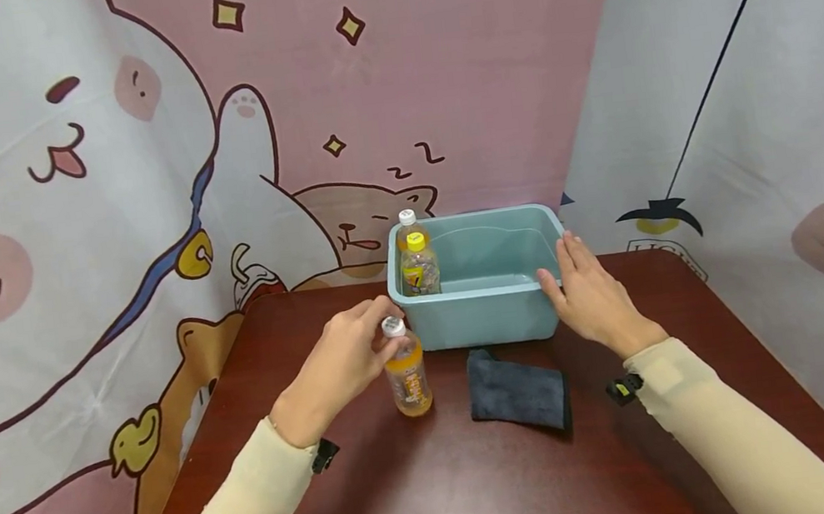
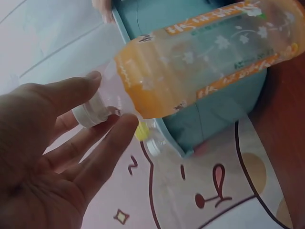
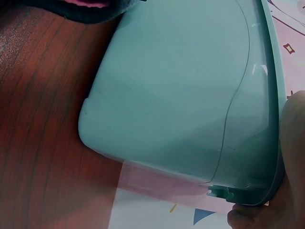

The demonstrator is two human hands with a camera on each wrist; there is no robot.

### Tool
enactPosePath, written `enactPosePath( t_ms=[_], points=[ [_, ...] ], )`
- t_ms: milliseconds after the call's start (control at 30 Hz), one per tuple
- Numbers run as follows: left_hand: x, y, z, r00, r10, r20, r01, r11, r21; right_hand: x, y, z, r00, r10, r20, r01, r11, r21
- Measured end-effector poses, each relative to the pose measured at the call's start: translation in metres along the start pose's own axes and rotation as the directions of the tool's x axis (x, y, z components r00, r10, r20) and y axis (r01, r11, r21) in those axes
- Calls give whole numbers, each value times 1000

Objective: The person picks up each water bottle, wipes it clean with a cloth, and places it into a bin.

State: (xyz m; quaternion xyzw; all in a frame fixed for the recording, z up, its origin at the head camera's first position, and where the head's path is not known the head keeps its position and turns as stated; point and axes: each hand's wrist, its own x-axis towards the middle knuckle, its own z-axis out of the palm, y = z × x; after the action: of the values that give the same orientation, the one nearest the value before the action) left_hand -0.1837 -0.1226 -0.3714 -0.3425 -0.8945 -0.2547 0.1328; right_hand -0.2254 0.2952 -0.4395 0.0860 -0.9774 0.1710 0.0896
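Observation:
My left hand (image 1: 352, 345) pinches a clear plastic bottle (image 1: 410, 379) by its neck, just below the white cap (image 2: 90, 112). This bottle has an orange label and a little orange liquid at the bottom; it stands close in front of the bin's left front corner. Whether its base touches the table, I cannot tell. My right hand (image 1: 597, 296), fingers straight, rests against the right end of the light blue plastic bin (image 1: 482, 321). Inside the bin at the left are a yellow-capped bottle (image 1: 421, 271) and, behind it, a white-capped bottle (image 1: 408, 222).
A folded dark cloth (image 1: 518, 391) lies in front of the bin on the reddish-brown table (image 1: 482, 492). Behind the table hangs a cartoon-printed curtain (image 1: 437, 62). The bin stands near the table's back edge.

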Motion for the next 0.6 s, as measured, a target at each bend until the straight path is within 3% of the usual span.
enactPosePath(
  t_ms=[233, 600],
  points=[
    [5, 8, 13, 985, 161, -66, -159, 987, 37, 1, 1, 1, 1000, -7, -25, 7, 1000, -10],
    [2, 9, 18, 984, 153, -88, -158, 986, -52, -2, 2, 3, 999, -12, -46, 12, 1000, 3]
  ],
)
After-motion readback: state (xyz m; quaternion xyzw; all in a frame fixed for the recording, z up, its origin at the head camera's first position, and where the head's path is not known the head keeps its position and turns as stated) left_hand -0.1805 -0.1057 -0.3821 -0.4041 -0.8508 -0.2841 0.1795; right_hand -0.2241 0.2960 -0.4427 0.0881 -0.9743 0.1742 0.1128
